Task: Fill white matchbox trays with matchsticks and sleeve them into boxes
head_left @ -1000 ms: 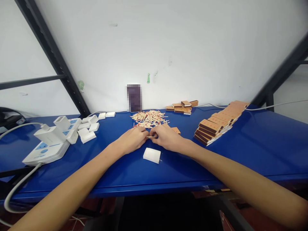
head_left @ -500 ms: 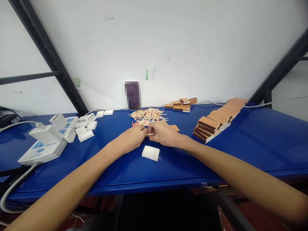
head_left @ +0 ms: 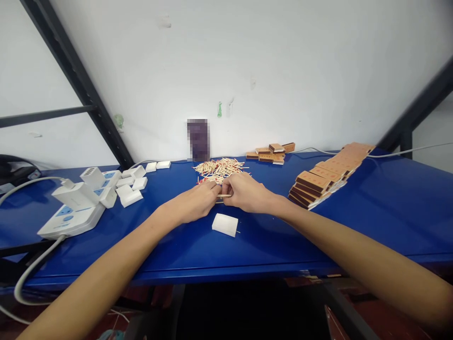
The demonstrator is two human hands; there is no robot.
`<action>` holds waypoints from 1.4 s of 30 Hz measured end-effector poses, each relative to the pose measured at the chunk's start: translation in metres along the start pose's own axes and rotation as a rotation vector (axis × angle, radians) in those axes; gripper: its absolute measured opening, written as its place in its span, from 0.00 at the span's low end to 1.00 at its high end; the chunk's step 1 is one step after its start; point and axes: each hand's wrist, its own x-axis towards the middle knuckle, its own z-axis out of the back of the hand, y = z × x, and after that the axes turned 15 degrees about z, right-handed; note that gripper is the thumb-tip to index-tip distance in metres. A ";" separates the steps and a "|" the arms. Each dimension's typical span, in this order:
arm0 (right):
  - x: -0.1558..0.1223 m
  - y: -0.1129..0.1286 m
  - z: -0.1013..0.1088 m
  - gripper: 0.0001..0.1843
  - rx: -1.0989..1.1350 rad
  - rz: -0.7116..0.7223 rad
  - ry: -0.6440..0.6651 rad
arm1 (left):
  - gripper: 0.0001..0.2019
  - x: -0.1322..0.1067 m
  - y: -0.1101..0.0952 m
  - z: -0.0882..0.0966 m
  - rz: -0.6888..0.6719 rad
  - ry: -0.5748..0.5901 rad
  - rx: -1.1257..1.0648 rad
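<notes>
Item 1: L hand (head_left: 201,200), fingers bent, tips drawn together at L end of a pale stick (head_left: 224,195); whether it grips, can't tell. Item 2: R hand (head_left: 244,192), thumb & fingertip pinching R end of same. Stick sits btwn the two hands, just in front of the match pile (head_left: 222,165), prob. a match; a second pale strip shows below it, partly hidden.

Progress (judged): partway. Boxes in the R-hand stack (head_left: 332,172) look put together, so prob. done; matches in pile lie loose, white trays (head_left: 139,183) at far L lie apart w/o sleeves, so prob. left to do.

Qty:
- Hands: 2.
- Loose matches: 1 pile, too many to count.
- White tray near hands (head_left: 225,225): 1, apart from both, thin sliver at its R end.
- White trays, far L: approx. 8, some overlapping.
- Matchboxes, back heap (head_left: 271,157): approx. 6, by wall.
- Stack at R: 1, leaning; no. of boxes unclear.
- Table (head_left: 262,257): 1, blue.
</notes>
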 end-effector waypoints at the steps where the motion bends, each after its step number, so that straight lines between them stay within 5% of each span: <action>1: -0.003 0.006 0.005 0.05 0.026 0.001 0.008 | 0.09 -0.004 -0.002 0.006 -0.006 0.011 -0.047; 9: -0.038 0.040 0.011 0.06 0.188 -0.062 0.094 | 0.06 -0.028 -0.016 0.031 -0.154 0.166 -0.293; 22: -0.038 0.027 0.007 0.07 0.047 0.003 0.184 | 0.09 -0.022 -0.004 0.027 -0.077 0.246 -0.540; 29: -0.035 0.016 0.004 0.07 -0.022 0.084 0.198 | 0.10 -0.012 0.023 0.014 0.072 0.025 -0.551; 37: -0.035 0.015 0.003 0.08 -0.124 0.159 0.198 | 0.06 -0.003 0.017 -0.007 -0.034 0.039 -0.389; 42: -0.040 0.018 0.009 0.09 -0.073 0.198 0.245 | 0.07 -0.006 0.014 -0.002 -0.017 0.038 -0.370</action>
